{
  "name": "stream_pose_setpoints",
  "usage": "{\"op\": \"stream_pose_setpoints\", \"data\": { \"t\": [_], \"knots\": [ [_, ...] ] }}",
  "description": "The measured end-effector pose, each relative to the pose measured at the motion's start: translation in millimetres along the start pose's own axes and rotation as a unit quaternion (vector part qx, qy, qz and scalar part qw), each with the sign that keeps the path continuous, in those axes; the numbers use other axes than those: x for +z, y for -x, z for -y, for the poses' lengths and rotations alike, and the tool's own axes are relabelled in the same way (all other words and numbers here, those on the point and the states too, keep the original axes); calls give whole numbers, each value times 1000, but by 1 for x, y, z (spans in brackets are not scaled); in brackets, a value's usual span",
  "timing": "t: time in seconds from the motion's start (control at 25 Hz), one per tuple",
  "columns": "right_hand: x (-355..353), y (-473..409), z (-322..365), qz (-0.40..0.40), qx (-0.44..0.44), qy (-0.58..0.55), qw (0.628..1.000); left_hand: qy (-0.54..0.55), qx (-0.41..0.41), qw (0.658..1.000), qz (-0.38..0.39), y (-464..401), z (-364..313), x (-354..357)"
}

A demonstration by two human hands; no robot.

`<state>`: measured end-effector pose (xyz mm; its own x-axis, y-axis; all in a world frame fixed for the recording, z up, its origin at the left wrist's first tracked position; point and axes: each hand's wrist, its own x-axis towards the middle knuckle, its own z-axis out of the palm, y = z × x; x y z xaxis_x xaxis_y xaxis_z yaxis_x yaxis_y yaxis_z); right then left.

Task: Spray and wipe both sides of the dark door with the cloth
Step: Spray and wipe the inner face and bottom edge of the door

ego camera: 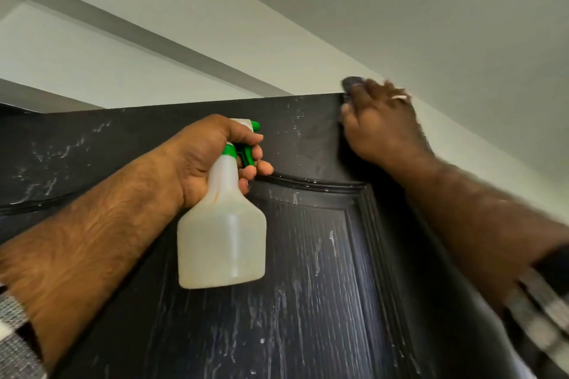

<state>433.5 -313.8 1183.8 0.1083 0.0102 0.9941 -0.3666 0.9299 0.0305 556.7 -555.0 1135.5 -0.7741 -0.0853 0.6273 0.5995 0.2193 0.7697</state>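
the dark door (308, 271) fills the lower part of the view, seen from below with its top edge running across the middle of the frame and its top right corner up near the pale ceiling (400, 9). pale streaks and drips of liquid run down its wood-grained raised panel and speckle the flat rail along the top edge

the left hand (212, 157) is curled round the neck of a translucent whitish spray bottle (221, 243), fingers wrapped about the green trigger (246, 157) and the green nozzle tip (255, 125) pointing at the door's upper rail. the bottle hangs upright in front of the door, just left of the arched moulding at the panel's top

the right hand (381, 126) is up at the door's top right corner, blurred, palm against the door face with its fingers bent over something dark; a small dark lump showing at the fingertips above the top edge looks like the cloth (354, 83), though blur makes this unsure, and how firmly it is gripped cannot be told for certain. a pale ring (399, 97) sits on one finger

the two hands are apart, left lower and nearer the panel's middle, right at the corner. patterned sleeve cuffs show at the bottom left corner (15, 332) and the right edge (542, 311) of the view
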Motion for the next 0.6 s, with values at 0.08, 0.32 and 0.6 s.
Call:
{"op": "stream_pose_setpoints", "data": {
  "t": [0.08, 0.32, 0.6],
  "knots": [
    [12, 11, 41, 19, -105, -22, 994, 5, 11, 1000, -8, 0, -5, 2],
    [-10, 84, -16, 37, -266, -74, 960, 0, 18, 1000, 0, 12, -14, 0],
    [8, -1, 7, 17, -109, -41, 993, -12, 18, 1000, -12, 7, -23, 25]
  ]
}}
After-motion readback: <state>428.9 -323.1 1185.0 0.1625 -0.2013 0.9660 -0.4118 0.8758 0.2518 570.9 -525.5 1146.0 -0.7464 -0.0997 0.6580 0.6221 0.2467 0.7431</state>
